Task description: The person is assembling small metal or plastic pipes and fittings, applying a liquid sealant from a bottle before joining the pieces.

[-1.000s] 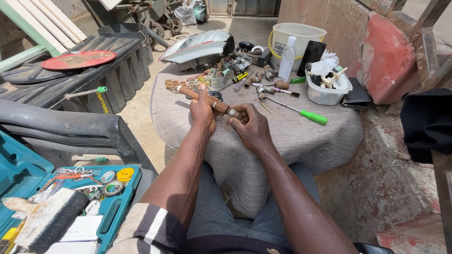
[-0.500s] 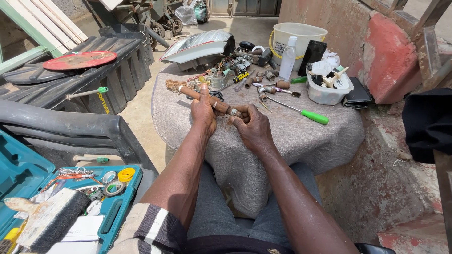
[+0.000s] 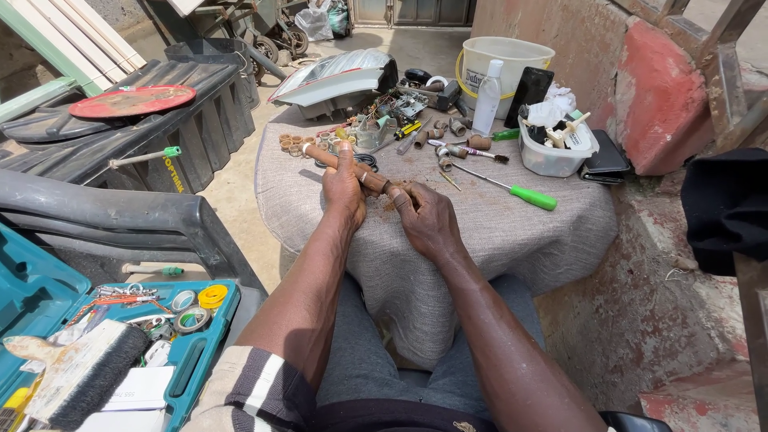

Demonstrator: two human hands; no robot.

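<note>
Both hands hold a brown rod over the cloth-covered table (image 3: 512,232).

The rod (image 3: 352,170) runs from upper left down to the right; left hand (image 3: 344,186) wraps its middle, right hand (image 3: 422,218) closes on its lower end. Beyond lie a white bucket (image 3: 500,60), plastic tub (image 3: 552,156), green screwdriver (image 3: 512,188), small rings (image 3: 292,144).

At the far edge of the tabletop (image 3: 512,232) I see a cream bucket (image 3: 504,68) bearing a dark printed label. Just in front of it stands a slim white bottle (image 3: 487,98). Right of the bottle, a black phone (image 3: 528,94) stands upright, screen dark.
</note>
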